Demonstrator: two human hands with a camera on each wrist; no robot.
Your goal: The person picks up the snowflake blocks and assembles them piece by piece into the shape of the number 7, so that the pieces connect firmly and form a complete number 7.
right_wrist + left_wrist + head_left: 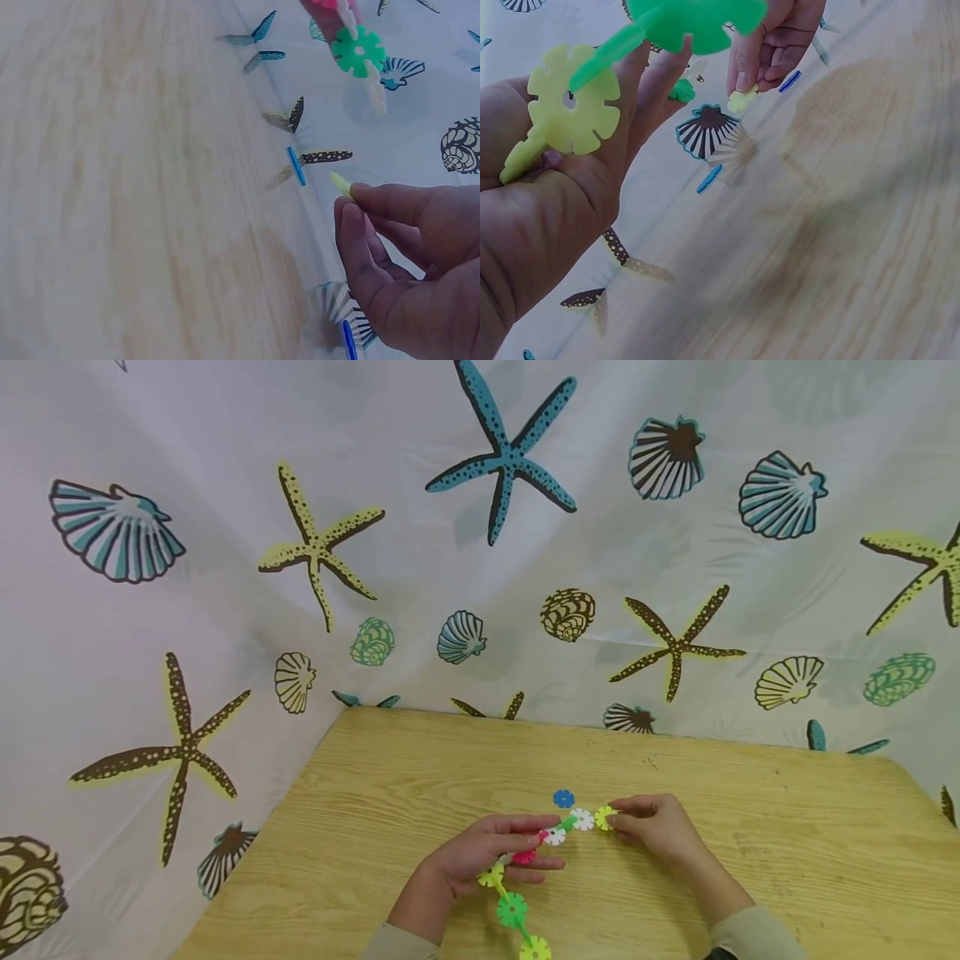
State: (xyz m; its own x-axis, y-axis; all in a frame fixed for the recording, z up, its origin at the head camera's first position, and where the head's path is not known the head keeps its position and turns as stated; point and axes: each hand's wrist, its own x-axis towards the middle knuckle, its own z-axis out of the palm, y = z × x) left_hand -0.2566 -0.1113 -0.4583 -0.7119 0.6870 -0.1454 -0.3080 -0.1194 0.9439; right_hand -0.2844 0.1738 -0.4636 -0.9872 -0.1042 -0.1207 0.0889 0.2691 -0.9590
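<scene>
My left hand (491,847) grips a chain of notched plastic discs, its fingers around the pink disc (525,857). Beyond the fingertips the chain ends in a green disc (359,52) and a white disc (582,819). From the near side of the palm hang a yellow disc (573,99), a green disc (512,910) and another yellow disc (535,948). Between thumb and fingertips, my right hand (660,831) pinches a single yellow disc (341,184). That disc is held close to the chain's white end, with a gap between them in the right wrist view.
On the wooden table (825,860) lies a blue disc (564,798), just beyond the hands. A darker blue disc (349,340) shows edge-on in the right wrist view. A white curtain (420,560) printed with shells and starfish borders the table at the back and left.
</scene>
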